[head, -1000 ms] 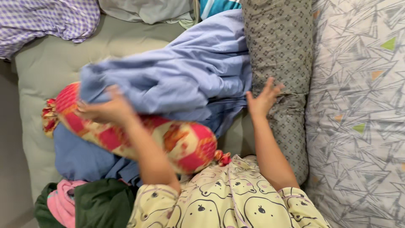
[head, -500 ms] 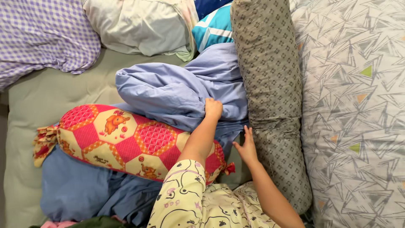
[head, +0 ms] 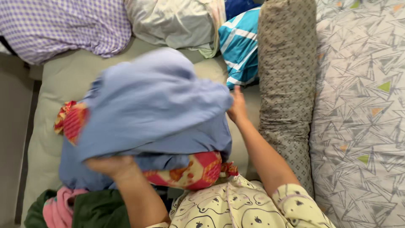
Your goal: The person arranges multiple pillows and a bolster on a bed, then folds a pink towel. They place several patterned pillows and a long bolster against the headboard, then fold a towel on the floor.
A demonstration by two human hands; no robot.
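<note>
Blue cloth held up between two hands over a patterned bolster.

The left hand grips the near left edge of the one blue cloth, fingers closed on it; the right hand meets the cloth's right edge, fingers partly hidden, so I cannot tell whether they pinch it. The cloth is blurred and bunched, its long axis running left to right between the hands, both about equally close. Under it lies one red-and-yellow bolster, ends showing left and near. Left and far sits one checked pillow, then one pale pillow, one striped teal cloth, and one long grey bolster lying near to far on the right.
</note>
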